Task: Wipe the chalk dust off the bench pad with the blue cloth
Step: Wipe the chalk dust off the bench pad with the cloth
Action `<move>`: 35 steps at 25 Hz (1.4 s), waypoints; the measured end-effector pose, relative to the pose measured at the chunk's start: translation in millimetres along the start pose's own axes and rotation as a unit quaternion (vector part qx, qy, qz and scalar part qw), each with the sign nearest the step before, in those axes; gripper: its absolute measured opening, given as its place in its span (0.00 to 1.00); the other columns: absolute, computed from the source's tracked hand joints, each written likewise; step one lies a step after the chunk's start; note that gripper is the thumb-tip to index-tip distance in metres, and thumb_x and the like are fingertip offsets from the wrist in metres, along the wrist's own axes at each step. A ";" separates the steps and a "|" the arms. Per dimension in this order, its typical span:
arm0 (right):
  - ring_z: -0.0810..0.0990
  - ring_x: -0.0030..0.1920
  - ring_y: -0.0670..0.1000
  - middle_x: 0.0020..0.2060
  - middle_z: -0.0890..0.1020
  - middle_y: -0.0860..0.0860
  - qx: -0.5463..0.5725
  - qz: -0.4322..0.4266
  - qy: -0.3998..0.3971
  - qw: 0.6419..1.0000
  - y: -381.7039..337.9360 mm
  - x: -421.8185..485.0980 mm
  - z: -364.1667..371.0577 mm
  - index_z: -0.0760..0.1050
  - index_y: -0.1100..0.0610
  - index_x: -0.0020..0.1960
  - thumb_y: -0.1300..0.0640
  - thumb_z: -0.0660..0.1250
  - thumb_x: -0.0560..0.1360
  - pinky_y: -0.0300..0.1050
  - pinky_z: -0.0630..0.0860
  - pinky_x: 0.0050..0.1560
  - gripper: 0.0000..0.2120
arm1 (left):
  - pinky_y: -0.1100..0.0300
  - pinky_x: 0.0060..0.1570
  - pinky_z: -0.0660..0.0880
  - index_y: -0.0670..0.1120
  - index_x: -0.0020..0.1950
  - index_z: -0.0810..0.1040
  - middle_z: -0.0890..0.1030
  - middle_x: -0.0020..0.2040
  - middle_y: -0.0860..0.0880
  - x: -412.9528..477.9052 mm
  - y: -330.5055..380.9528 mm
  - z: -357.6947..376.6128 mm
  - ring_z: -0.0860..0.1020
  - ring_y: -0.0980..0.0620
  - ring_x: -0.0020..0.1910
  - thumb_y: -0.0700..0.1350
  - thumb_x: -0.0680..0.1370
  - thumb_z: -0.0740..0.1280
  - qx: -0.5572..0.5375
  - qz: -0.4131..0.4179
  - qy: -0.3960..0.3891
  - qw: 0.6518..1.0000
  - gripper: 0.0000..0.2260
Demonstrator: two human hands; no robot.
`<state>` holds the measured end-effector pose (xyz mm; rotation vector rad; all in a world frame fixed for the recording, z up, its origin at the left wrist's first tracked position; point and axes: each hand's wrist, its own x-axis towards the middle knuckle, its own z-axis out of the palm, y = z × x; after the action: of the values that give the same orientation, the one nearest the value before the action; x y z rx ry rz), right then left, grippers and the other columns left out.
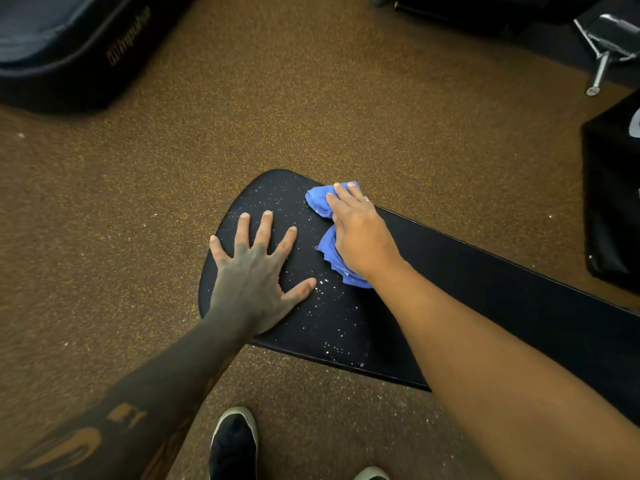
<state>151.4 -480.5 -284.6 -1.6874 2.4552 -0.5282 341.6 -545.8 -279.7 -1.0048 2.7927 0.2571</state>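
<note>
A black bench pad [485, 271] runs from the middle of the view off to the right, its rounded end pointing away from me. White chalk dust [329, 327] speckles that rounded end and the near edge. My left hand [254, 271] lies flat on the pad's left end with fingers spread, holding nothing. My right hand [360, 233] presses down on the crumpled blue cloth [320, 202], which lies on the pad near its far edge. Cloth pokes out beyond the fingertips and under the wrist; the middle of it is hidden beneath the palm.
Brown speckled rubber floor [311, 98] surrounds the bench. A dark padded machine base [69, 46] sits far left, a black box [613, 202] stands at the right edge, and a metal frame leg [599, 71] is far right. My black shoe [233, 445] is below the pad.
</note>
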 end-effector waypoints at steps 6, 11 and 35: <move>0.56 0.75 0.60 0.73 0.64 0.59 -0.017 -0.041 -0.049 0.998 -6.1 -23.5 7.4 0.63 0.62 0.72 0.66 0.57 0.78 0.60 0.61 0.71 0.22 | 0.25 0.69 0.50 0.57 0.79 0.46 0.45 0.82 0.45 -1.9 0.0 3.7 0.42 0.37 0.79 0.76 0.73 0.43 0.010 0.002 0.006 1.000 0.39; 0.53 0.76 0.59 0.75 0.61 0.58 -0.001 0.017 -0.039 0.999 -14.7 -14.1 12.4 0.62 0.62 0.73 0.60 0.53 0.80 0.58 0.56 0.74 0.21 | 0.25 0.70 0.49 0.56 0.80 0.45 0.44 0.82 0.45 -0.6 0.2 0.1 0.41 0.38 0.79 0.75 0.73 0.42 0.001 0.004 -0.003 1.000 0.40; 0.62 0.72 0.64 0.68 0.71 0.63 0.037 0.002 -0.008 0.999 -37.5 44.9 27.8 0.72 0.66 0.64 0.72 0.59 0.75 0.60 0.64 0.70 0.18 | 0.43 0.62 0.72 0.57 0.79 0.51 0.54 0.80 0.46 4.8 -20.7 -8.1 0.63 0.42 0.72 0.60 0.82 0.54 -0.213 -0.187 0.035 0.958 0.27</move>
<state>175.8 -539.9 -292.9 -1.6507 2.3960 -0.5942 350.4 -566.2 -275.1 -1.6365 2.5842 0.8036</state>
